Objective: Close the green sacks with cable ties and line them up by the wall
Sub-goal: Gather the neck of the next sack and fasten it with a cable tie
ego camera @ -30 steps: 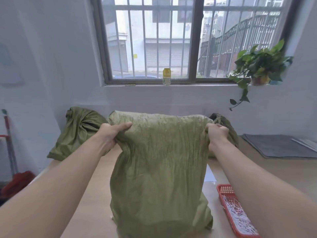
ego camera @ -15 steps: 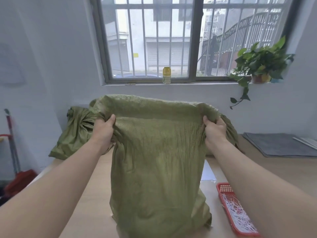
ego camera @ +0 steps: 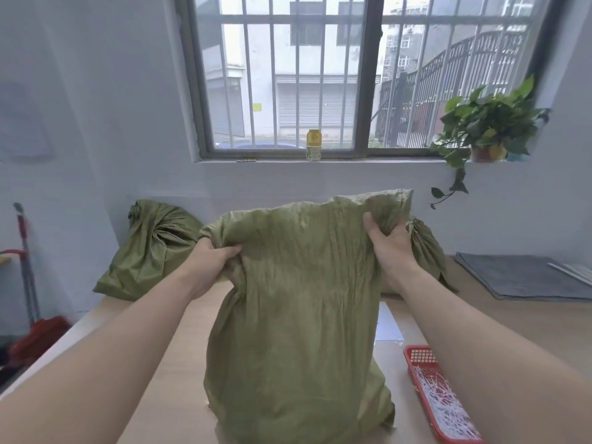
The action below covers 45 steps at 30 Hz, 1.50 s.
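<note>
A green woven sack point(ego camera: 298, 322) stands upright on the wooden table point(ego camera: 173, 363) in front of me, its mouth unfastened. My left hand point(ego camera: 209, 257) grips the bunched left side of the sack's top. My right hand point(ego camera: 389, 243) grips the right side, fabric sticking up above its fingers. Two tied green sacks lie by the wall: one at the left point(ego camera: 153, 248), the other point(ego camera: 426, 241) partly hidden behind my right hand. A red basket point(ego camera: 416, 354) of white cable ties sits at the lower right.
A grey mat point(ego camera: 519, 277) lies on the table at the right. A yellow bottle point(ego camera: 313, 145) and a potted plant point(ego camera: 487, 133) stand on the windowsill. A red broom point(ego camera: 35, 328) leans at the far left. A clear plastic sheet point(ego camera: 386, 325) lies behind the sack.
Both hands have gathered the sack's top inward, so the mouth is narrower and more bunched. The top edge first rose, then came down lower, tilted up toward the right.
</note>
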### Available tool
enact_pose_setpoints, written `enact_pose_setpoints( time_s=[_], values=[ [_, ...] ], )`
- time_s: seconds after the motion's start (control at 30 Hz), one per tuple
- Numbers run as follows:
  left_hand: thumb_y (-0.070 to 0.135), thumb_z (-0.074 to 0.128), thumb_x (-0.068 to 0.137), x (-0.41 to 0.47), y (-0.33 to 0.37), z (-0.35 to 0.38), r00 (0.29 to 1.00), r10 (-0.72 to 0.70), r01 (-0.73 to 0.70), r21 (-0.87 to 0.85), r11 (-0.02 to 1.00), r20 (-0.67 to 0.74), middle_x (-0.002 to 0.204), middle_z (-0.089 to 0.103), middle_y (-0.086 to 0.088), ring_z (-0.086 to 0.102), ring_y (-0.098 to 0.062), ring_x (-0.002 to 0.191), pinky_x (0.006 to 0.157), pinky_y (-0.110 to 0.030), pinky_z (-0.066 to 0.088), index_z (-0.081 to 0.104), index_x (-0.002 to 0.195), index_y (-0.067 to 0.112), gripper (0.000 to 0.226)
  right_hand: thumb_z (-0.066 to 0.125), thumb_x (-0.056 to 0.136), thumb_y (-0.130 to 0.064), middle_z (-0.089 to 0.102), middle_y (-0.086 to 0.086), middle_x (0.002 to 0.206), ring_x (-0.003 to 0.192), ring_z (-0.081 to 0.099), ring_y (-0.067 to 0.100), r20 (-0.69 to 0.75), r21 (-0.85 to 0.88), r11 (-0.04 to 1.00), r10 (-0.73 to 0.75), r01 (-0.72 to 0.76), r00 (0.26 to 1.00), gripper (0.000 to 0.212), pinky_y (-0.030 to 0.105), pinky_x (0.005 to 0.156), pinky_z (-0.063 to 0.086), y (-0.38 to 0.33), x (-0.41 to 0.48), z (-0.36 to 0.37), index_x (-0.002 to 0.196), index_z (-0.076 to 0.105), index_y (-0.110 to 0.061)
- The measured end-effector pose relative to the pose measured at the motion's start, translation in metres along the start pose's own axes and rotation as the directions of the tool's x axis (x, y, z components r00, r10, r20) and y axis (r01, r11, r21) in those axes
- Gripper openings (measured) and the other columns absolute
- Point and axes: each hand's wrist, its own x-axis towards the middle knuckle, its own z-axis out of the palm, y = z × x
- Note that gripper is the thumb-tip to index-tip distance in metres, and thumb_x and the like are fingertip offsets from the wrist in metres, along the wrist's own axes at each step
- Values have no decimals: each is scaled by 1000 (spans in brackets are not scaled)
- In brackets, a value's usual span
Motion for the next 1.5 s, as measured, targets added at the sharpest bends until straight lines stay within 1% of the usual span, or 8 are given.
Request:
enact_pose_setpoints(
  time_s=[0.2,0.57,0.7,0.8,0.97,1.17,1.4,1.5],
  values=[
    [8,53,105,-3,3,8,990,86,-74,108,991,-107,111,73,-14,70,-35,103,94,-53,57,65,103,18,15,79,92,-18,62,-4,136,126,61,20,81,-170,985,4,10,997,73,44,112,48,1,-4,-3,153,38,-22],
    [19,49,108,-10,3,17,999,51,-45,231,972,-18,126,66,-10,62,-27,119,102,-35,46,60,135,2,33,56,104,-16,36,2,165,151,35,25,105,-341,939,0,36,995,85,48,126,28,1,-12,5,164,-2,-34],
    [23,56,105,-10,3,15,1000,12,-9,140,990,-20,129,66,-14,63,-29,117,107,-46,49,56,130,6,30,66,101,-24,63,6,135,130,58,29,-23,-323,945,45,-50,999,46,39,111,44,5,-10,3,142,49,-13],
    [27,57,105,-16,5,18,1000,-5,7,80,997,-22,119,67,-11,66,-23,104,84,-35,54,55,121,8,26,65,101,-35,72,6,117,116,65,31,-78,-364,930,29,-56,996,33,43,106,49,9,-14,3,124,68,-12],
    [32,57,104,-27,8,25,1000,3,-2,50,999,-27,98,63,5,60,-6,83,65,-22,49,57,106,17,15,57,104,-42,72,4,112,109,66,30,-80,-336,938,64,-87,995,36,44,105,50,9,-15,8,125,68,-15],
    [63,64,87,-28,10,16,999,-23,16,129,992,46,106,68,-7,68,-22,100,95,-39,54,56,106,10,58,55,107,-37,72,-1,112,109,68,25,-24,-111,982,153,-154,988,27,44,105,52,7,-22,10,125,65,-19],
    [29,88,80,-28,1,8,979,-11,-43,262,964,203,107,79,-5,76,-22,99,87,-40,62,64,120,9,51,67,95,-54,67,-7,112,103,66,16,114,14,971,236,-239,965,33,41,97,54,-10,-37,12,111,54,-29],
    [30,83,85,-26,-3,10,994,-10,-25,313,949,109,111,72,-9,72,-24,101,92,-44,58,58,114,10,43,88,82,-35,70,-6,110,94,69,9,183,-37,983,181,-178,966,44,33,82,57,-13,-41,15,108,54,-27]
  ],
)
